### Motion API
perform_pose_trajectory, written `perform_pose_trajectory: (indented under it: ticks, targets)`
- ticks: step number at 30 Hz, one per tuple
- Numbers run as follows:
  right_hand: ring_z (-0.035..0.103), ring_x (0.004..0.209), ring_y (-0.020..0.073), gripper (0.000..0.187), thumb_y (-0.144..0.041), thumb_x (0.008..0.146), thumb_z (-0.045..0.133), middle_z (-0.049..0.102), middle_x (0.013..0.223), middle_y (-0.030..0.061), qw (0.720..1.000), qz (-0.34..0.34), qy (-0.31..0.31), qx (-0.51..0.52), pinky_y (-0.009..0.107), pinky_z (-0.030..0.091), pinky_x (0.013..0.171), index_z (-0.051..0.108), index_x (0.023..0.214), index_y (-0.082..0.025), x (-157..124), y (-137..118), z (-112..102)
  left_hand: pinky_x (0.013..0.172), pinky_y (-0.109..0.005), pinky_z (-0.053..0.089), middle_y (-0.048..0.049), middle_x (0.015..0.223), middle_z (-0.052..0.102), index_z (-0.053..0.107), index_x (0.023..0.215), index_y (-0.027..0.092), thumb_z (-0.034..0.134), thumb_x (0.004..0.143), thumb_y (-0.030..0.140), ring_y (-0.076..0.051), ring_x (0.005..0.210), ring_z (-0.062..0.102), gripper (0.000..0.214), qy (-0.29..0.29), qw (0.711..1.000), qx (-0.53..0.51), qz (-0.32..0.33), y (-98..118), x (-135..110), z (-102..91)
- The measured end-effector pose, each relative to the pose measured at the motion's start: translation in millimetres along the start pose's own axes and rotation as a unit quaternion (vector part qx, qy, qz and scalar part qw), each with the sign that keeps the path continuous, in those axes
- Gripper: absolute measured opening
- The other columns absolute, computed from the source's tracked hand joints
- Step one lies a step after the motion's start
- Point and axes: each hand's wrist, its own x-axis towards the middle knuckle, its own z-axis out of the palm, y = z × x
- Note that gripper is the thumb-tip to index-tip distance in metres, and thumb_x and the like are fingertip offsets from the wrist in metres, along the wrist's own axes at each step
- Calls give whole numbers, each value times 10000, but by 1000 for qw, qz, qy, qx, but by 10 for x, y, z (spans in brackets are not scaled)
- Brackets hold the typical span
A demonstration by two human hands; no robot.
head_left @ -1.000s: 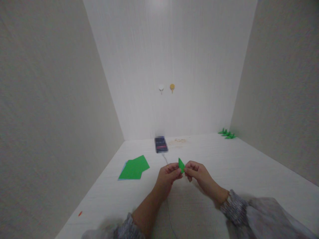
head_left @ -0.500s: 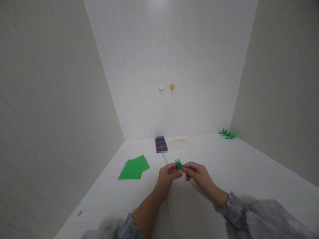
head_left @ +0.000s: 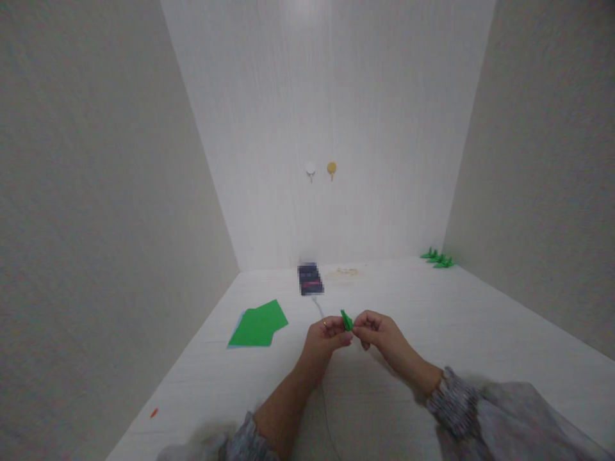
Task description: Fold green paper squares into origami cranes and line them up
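Observation:
A small folded green paper piece [head_left: 346, 321] is held up between my two hands over the white table. The fingers and thumb of my left hand [head_left: 327, 336] pinch it from the left; a ring shows on one finger. From the other side, my right hand [head_left: 379, 330] is closed at the fingertips on the piece's right edge. Left of my hands lie green paper sheets [head_left: 259, 325] with a light blue edge beneath. Several folded green paper pieces [head_left: 438, 258] sit in the far right corner.
A pixelated dark phone-like object [head_left: 311, 279] stands at the back, with a white cable [head_left: 327, 410] running toward me. Two hooks, one white [head_left: 311, 169] and one yellow [head_left: 332, 168], are on the back wall. A small orange-red item [head_left: 154, 413] lies near left. Walls rise on both sides.
The folded paper's several pointed layers, fanned apart before, are now pressed together into a narrower shape. Both hands have stayed almost in the same place.

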Motion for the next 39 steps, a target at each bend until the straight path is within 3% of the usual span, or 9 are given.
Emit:
perform_pose_trajectory:
  ticks: [6, 14, 18, 25, 39]
  targets:
    - [433, 438, 73, 153, -257, 628, 640, 496, 485, -52, 999, -31, -12, 19, 207, 344, 457, 529, 605, -155, -17, 21, -17, 606, -226, 381, -20, 665, 615, 642, 749, 125, 704, 547, 163, -94, 587, 510, 215, 3, 1000, -12, -4, 35, -26, 22]
    - [490, 561, 89, 126, -230, 619, 668, 537, 649, -22, 993, -67, -74, 60, 222, 397, 522, 567, 623, -154, -29, -2, -20, 599, -235, 384, -26, 661, 607, 623, 735, 110, 720, 530, 213, -100, 582, 512, 249, 28, 999, -20, -4, 83, -35, 26]
    - [486, 559, 84, 214, -219, 535, 723, 521, 600, -43, 996, -58, -54, 50, 208, 388, 514, 524, 593, -164, -37, -21, 12, 588, -238, 386, -21, 644, 609, 604, 712, 113, 732, 507, 200, -107, 573, 525, 257, 36, 998, -39, -19, 92, -27, 40]
    - [496, 470, 91, 252, -317, 523, 712, 561, 552, -27, 999, -18, -29, 8, 228, 407, 473, 523, 572, -159, -48, -65, 23, 555, -221, 365, 13, 582, 570, 575, 665, 126, 725, 524, 195, -83, 529, 492, 217, 41, 999, -20, -13, 82, -30, 45]
    - [485, 441, 93, 195, -332, 606, 654, 555, 474, -30, 1000, -2, -4, -30, 220, 373, 476, 617, 643, -144, -43, -41, 10, 593, -231, 378, -2, 619, 580, 594, 685, 117, 716, 543, 223, -85, 557, 494, 215, 34, 999, -24, -10, 66, -18, 14]
